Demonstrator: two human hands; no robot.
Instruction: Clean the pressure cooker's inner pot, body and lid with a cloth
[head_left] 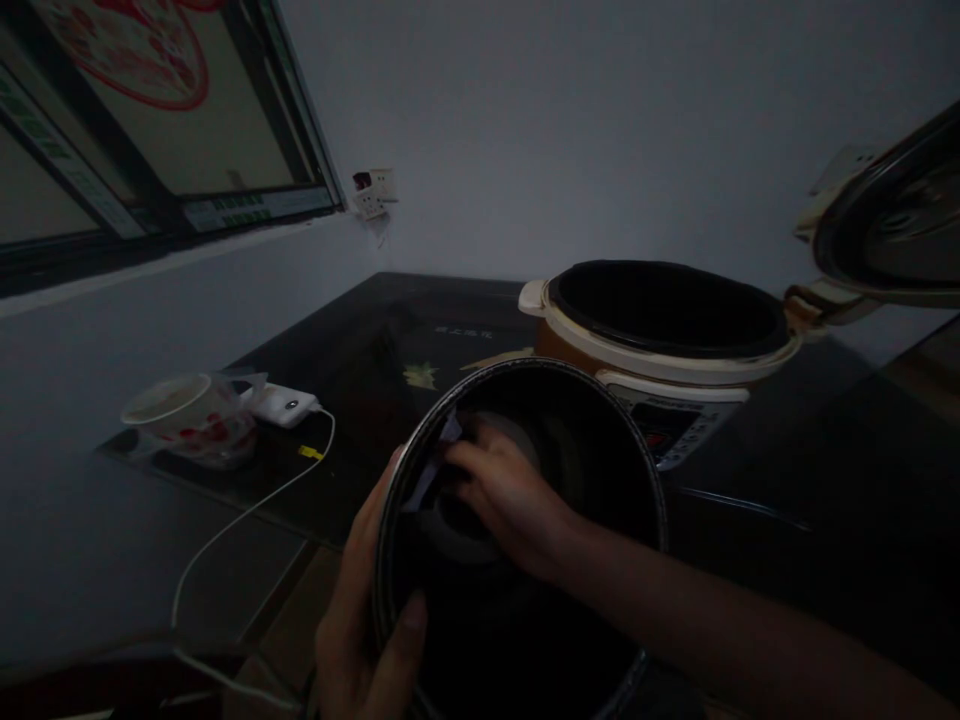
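A deep, dark inner pot [600, 440] is tilted with its mouth towards me. My left hand [367, 610] grips its left rim, the thumb inside and the fingers along the outer wall. My right hand [510, 485] reaches into the pot, its fingers closed on a pale tissue or cloth [439, 465] against the inner left wall. In the dim light I cannot tell which. Just behind the pot stands an electric cooker [570, 335] with a brown body, pale rim and control panel. Its lid [892, 220] is raised at the right.
A bagged plastic tub [184, 410] and a white charger-like device [285, 403] with a cable [247, 510] are on the dark table [360, 340] at the left. Wall sockets [375, 190] are in the corner beside the window [232, 120].
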